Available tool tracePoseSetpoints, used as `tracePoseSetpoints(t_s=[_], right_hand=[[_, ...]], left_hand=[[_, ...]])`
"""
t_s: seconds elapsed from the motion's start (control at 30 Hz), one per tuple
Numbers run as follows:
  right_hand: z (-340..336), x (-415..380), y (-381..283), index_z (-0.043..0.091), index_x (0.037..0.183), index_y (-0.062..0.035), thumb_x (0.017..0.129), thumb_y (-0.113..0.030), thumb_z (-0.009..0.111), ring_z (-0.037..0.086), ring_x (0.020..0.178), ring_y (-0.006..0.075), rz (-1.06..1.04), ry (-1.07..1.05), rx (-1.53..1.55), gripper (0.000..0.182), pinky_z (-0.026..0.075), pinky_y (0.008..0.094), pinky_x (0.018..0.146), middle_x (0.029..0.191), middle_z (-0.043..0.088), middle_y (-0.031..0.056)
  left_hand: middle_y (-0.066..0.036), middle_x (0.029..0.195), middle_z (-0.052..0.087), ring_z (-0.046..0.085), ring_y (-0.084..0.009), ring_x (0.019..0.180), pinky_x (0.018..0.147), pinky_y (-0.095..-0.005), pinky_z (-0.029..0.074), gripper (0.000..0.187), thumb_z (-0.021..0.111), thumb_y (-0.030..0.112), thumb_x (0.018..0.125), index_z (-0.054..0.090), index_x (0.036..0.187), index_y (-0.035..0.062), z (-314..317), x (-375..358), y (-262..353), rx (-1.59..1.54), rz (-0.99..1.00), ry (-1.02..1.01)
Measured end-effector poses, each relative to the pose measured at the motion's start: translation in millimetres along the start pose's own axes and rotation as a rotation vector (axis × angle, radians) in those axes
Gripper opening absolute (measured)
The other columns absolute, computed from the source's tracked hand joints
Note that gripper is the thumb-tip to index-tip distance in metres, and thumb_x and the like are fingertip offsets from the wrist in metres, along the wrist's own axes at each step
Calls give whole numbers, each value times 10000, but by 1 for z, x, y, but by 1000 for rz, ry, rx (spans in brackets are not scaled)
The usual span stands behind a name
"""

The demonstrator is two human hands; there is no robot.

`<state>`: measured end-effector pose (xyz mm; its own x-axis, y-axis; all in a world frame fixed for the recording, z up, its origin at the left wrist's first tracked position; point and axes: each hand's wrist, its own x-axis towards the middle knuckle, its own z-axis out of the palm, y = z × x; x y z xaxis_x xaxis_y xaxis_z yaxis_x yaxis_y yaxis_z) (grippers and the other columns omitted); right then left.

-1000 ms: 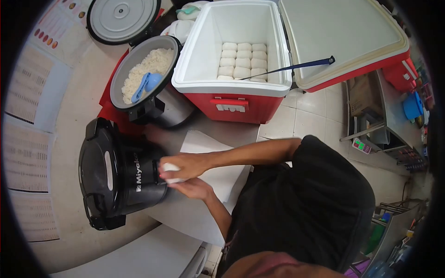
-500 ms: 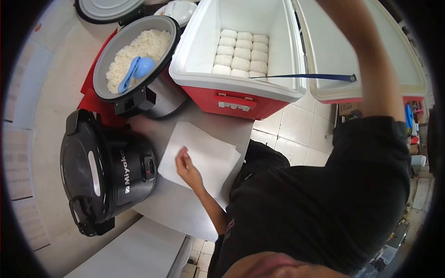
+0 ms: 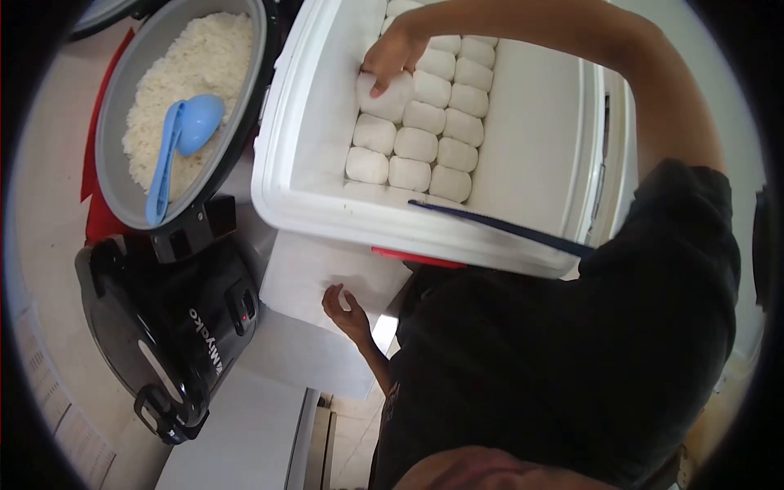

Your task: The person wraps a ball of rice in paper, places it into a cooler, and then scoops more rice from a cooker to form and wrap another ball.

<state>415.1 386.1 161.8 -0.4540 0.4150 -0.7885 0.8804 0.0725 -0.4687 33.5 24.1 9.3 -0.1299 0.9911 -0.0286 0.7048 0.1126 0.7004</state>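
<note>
Inside the white-walled, red cooler (image 3: 531, 139), my right hand (image 3: 392, 55) grips a white wrapped packet (image 3: 386, 97) along the left inner wall, with the thumb on its top face. Rows of similar white packets (image 3: 416, 143) lie side by side around it. My left hand (image 3: 347, 313) hovers over the stack of white paper (image 3: 306, 273) below the cooler, its fingers curled but apart and nothing between them. A dark blue strap (image 3: 498, 223) crosses the cooler's near rim.
At the upper left, an open pot of white rice (image 3: 192, 69) holds a light blue scoop (image 3: 198, 125) and a blue clip-like utensil (image 3: 166, 163). Below it stands a closed black rice cooker (image 3: 175, 327). The metal table (image 3: 322, 359) extends under the paper.
My right hand has come down into the cooler and taken hold of a packet. The view has shifted closer to the cooler. My left hand's fingers have spread somewhat over the paper.
</note>
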Motion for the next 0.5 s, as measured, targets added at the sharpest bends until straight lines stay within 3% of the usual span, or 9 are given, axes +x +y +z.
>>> tracePoseSetpoints(t_s=[0.07, 0.13, 0.17, 0.2, 0.27, 0.37, 0.4, 0.47, 0.5], right_hand=[[14, 10, -6, 443, 1234, 11, 897, -282, 601, 499, 1098, 222, -15, -219, 291, 474, 454, 383, 928, 1184, 517, 110], [41, 5, -19, 439, 1215, 3, 916, -364, 565, 476, 1044, 190, -71, -209, 365, 489, 459, 365, 886, 1097, 506, 92], [57, 8, -19, 441, 1227, -9, 921, -387, 552, 479, 1030, 183, -257, -141, 236, 500, 460, 351, 862, 1105, 501, 80], [80, 12, -24, 439, 1243, -8, 925, -403, 540, 492, 1014, 176, -180, -145, 620, 518, 461, 341, 841, 1104, 523, 86], [103, 20, -27, 539, 1096, 12, 933, -406, 521, 549, 983, 198, -263, 88, 349, 449, 469, 343, 849, 1039, 582, 101], [102, 17, -42, 591, 875, 8, 937, -375, 524, 612, 966, 213, -270, 269, -99, 394, 489, 316, 842, 953, 627, 121], [100, 12, -47, 591, 875, 8, 937, -375, 524, 612, 966, 213, -275, 269, -94, 394, 489, 316, 842, 953, 627, 121], [87, 3, -50, 569, 728, -5, 933, -330, 541, 642, 948, 217, 133, -12, 315, 386, 512, 301, 823, 903, 631, 129], [95, 12, -41, 598, 802, 24, 927, -315, 554, 642, 962, 189, 86, -26, 492, 364, 525, 294, 817, 904, 636, 145]], left_hand=[[-151, 1087, 560, 520, -328, 1042, 910, -453, 414, 161, 588, 66, 845, 624, 997, 27, 5, 3, 4, 59, -2, 34], [-135, 1029, 578, 526, -313, 1001, 870, -444, 417, 138, 602, 63, 833, 629, 966, 37, 8, 8, 5, 114, -38, 43], [-123, 1000, 592, 530, -301, 964, 850, -431, 414, 126, 604, 65, 829, 628, 951, 47, 11, 10, 4, 101, -68, 82], [-123, 1000, 592, 530, -301, 964, 850, -431, 414, 126, 604, 65, 829, 628, 951, 47, 13, 10, 3, 108, -84, 89], [-113, 984, 600, 534, -296, 953, 824, -413, 430, 126, 602, 63, 824, 632, 945, 45, 13, 13, 4, 88, -164, 96], [-112, 984, 603, 535, -285, 931, 779, -392, 447, 124, 606, 63, 817, 637, 936, 46, 14, 14, 2, 58, -175, 113], [-108, 984, 604, 533, -275, 926, 734, -372, 455, 128, 608, 64, 812, 644, 935, 54, 15, 15, 6, 71, -212, 122], [-108, 984, 604, 530, -271, 925, 728, -370, 460, 131, 605, 73, 817, 646, 941, 62, 13, 16, 8, 49, -217, 99], [-108, 984, 604, 530, -271, 925, 728, -370, 460, 131, 605, 73, 817, 646, 941, 62, 12, 15, 9, 45, -216, 108]])
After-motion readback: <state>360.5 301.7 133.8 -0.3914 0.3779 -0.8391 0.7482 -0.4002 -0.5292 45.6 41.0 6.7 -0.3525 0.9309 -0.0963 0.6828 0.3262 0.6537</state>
